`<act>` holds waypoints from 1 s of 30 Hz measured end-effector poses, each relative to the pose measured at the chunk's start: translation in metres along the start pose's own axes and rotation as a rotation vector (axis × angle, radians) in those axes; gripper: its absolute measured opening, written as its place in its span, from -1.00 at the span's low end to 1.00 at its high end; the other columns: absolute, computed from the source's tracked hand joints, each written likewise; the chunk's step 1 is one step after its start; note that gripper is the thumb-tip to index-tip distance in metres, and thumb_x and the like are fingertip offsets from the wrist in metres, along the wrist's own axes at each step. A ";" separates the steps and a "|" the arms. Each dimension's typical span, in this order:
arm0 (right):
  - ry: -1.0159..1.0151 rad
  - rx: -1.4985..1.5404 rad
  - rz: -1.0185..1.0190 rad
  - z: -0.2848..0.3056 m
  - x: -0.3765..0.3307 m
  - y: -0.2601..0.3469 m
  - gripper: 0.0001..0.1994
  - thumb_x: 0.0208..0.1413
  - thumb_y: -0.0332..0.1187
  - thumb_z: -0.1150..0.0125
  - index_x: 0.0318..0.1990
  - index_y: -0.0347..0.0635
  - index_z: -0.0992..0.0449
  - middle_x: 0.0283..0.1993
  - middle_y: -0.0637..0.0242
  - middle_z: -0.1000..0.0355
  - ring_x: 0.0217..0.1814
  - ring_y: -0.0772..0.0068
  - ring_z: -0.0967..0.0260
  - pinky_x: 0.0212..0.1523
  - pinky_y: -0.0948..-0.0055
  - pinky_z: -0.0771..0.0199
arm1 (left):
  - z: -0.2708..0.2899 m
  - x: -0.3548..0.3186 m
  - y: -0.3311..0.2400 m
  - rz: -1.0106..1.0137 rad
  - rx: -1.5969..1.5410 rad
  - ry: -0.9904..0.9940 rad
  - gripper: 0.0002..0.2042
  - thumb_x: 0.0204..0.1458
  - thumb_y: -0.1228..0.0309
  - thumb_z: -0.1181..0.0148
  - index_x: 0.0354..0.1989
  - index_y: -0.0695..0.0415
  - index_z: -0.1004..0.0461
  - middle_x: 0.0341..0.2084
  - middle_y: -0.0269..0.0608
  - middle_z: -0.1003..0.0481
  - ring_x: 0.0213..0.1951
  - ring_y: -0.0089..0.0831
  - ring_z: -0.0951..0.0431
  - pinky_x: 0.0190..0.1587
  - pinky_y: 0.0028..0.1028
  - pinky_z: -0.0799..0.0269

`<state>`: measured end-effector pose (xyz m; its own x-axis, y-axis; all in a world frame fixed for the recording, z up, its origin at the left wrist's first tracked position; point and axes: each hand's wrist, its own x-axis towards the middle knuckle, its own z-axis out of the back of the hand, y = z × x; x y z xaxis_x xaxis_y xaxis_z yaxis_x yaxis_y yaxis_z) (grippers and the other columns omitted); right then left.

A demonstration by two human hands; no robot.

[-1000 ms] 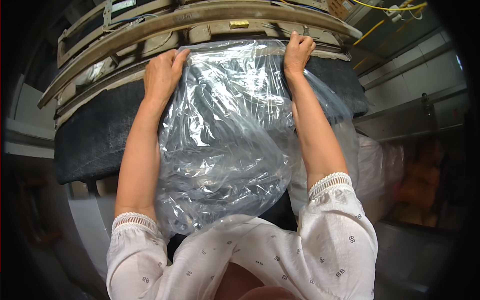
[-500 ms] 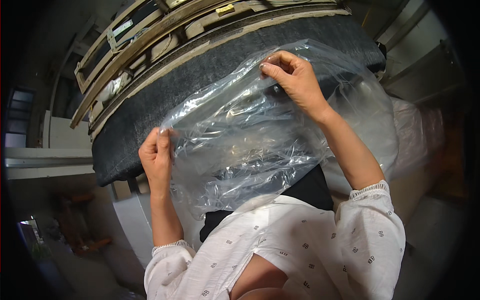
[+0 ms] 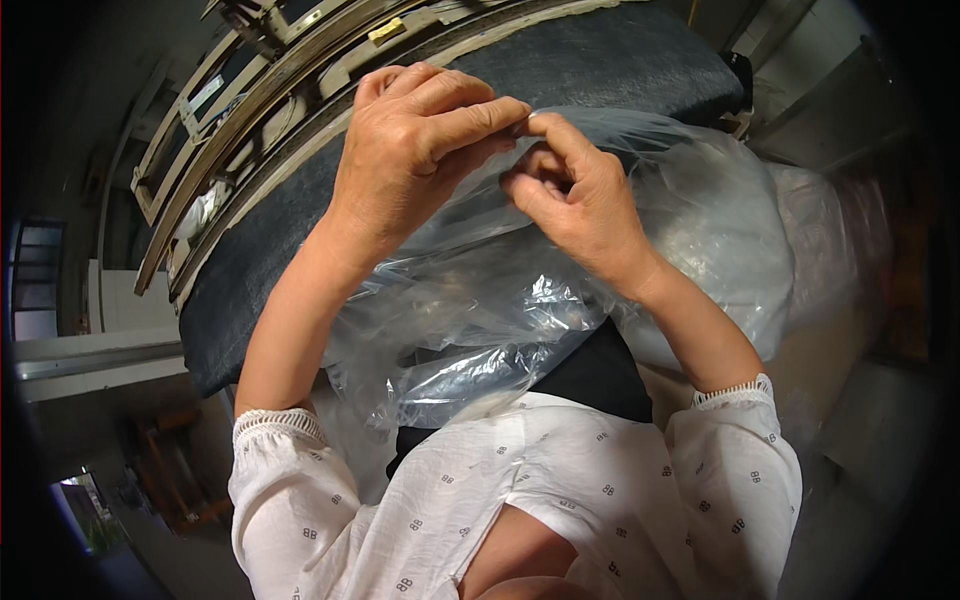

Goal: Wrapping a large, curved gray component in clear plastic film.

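Clear, crinkled plastic film (image 3: pixel 700 230) spreads in front of me, draped over my lap and the edge of a dark-covered work surface. Its upper edge runs to my right hand (image 3: pixel 585 205), whose thumb and curled fingers pinch the film. My left hand (image 3: pixel 405 160) is raised over the dark surface, with its fingertips brought together beside the right hand's fingers at that same edge. The small bit of film between the left fingertips is mostly hidden by the fingers. Lower down, shiny folds of the film lie across my dark clothing.
The padded, dark-covered surface (image 3: pixel 240 290) slopes across beyond the film. Along its far side run wooden rails and a frame (image 3: pixel 215 170), with a small yellow object (image 3: pixel 385 30) on them. A pinkish plastic heap (image 3: pixel 835 230) sits at the right.
My left hand has let go of the film's left part and moved up and right to meet the right hand. The film's left side has sagged. The right hand has shifted slightly down.
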<state>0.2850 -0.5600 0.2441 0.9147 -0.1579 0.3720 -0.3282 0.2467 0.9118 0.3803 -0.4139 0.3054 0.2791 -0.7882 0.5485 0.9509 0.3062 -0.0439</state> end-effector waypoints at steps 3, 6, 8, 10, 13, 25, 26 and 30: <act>0.161 0.324 -0.234 0.016 0.000 0.001 -0.65 -0.03 -0.49 -0.12 -0.03 -0.25 -0.33 -0.58 0.42 -0.37 -0.57 0.73 -0.21 -0.53 0.68 -0.22 | -0.018 -0.001 0.007 -0.085 -0.139 -0.084 -0.81 -0.22 0.43 -0.28 -0.35 0.00 -0.55 -0.45 -0.41 -0.47 -0.37 -0.52 -0.45 -0.22 -0.52 -0.24; 0.237 0.333 -0.274 0.042 0.009 0.006 -0.73 0.01 -0.36 -0.15 -0.12 -0.23 -0.46 -0.50 0.41 -0.38 -0.41 0.69 -0.31 -0.36 0.63 -0.26 | -0.035 -0.017 -0.002 0.308 -0.693 -0.185 -0.86 -0.18 0.50 -0.26 -0.38 0.07 -0.55 -0.45 -0.32 -0.47 -0.33 -0.53 -0.45 -0.18 -0.54 -0.30; 0.079 -0.389 0.248 0.068 0.027 0.003 -0.81 -0.02 -0.37 -0.16 -0.23 -0.17 -0.50 -0.49 0.41 -0.33 -0.38 0.59 -0.30 -0.42 0.55 -0.26 | -0.044 -0.022 -0.003 0.345 -0.772 -0.191 -0.91 -0.07 0.54 -0.18 -0.35 0.17 -0.50 -0.41 -0.25 -0.46 -0.29 -0.51 -0.45 -0.16 -0.55 -0.35; 0.033 -0.445 0.283 0.069 0.035 0.001 -0.87 -0.04 -0.37 -0.15 -0.31 -0.16 -0.46 -0.50 0.38 -0.28 -0.38 0.50 -0.28 -0.46 0.48 -0.24 | -0.056 -0.023 -0.011 0.481 -1.262 -0.338 -0.92 0.03 0.51 -0.09 -0.30 0.19 -0.42 -0.36 -0.24 -0.45 -0.29 -0.48 -0.47 -0.19 -0.56 -0.38; 0.274 -0.286 0.073 0.056 0.035 0.009 -0.86 -0.01 -0.35 -0.13 -0.41 -0.22 -0.35 -0.54 0.29 -0.33 -0.49 0.43 -0.28 -0.46 0.45 -0.25 | -0.055 -0.032 -0.009 0.569 -1.477 -0.411 -0.88 0.12 0.45 0.02 -0.19 0.16 -0.32 -0.32 -0.23 -0.43 -0.27 -0.48 -0.47 -0.25 -0.54 -0.42; 1.270 -1.419 -0.438 0.177 -0.123 -0.111 -0.84 -0.23 -0.21 -0.26 -0.54 -0.06 -0.56 -0.47 0.23 -0.47 -0.33 0.19 -0.45 -0.31 0.23 -0.43 | 0.060 -0.259 0.117 1.086 -0.709 -0.823 -0.85 0.10 0.40 0.04 -0.20 0.11 -0.38 -0.51 -0.37 -0.39 -0.55 -0.62 -0.39 -0.52 -0.63 -0.34; 1.367 -1.599 -0.496 0.226 -0.141 -0.130 -0.82 -0.26 -0.26 -0.28 -0.44 -0.06 -0.56 -0.38 0.25 -0.50 -0.28 0.24 -0.46 -0.26 0.28 -0.41 | 0.089 -0.320 0.149 1.117 -0.529 -0.784 -0.87 0.12 0.40 0.07 -0.22 0.10 -0.37 -0.55 -0.38 -0.37 -0.58 -0.64 -0.36 -0.56 -0.62 -0.33; 0.626 -1.867 -0.314 0.396 -0.133 -0.117 -0.85 -0.21 -0.46 -0.07 -0.43 -0.13 -0.54 -0.36 0.12 -0.47 -0.27 0.11 -0.45 -0.32 0.20 -0.44 | 0.159 -0.443 0.164 1.204 0.298 -0.649 -0.69 0.12 0.27 0.07 -0.16 0.31 -0.32 -0.34 -0.13 -0.41 -0.32 -0.40 -0.42 -0.25 -0.45 -0.38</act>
<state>0.1086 -0.9466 0.1573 0.9571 -0.1935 -0.2156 0.0590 0.8587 -0.5090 0.3910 0.0702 0.1876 0.7050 0.3956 0.5886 0.0878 0.7749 -0.6260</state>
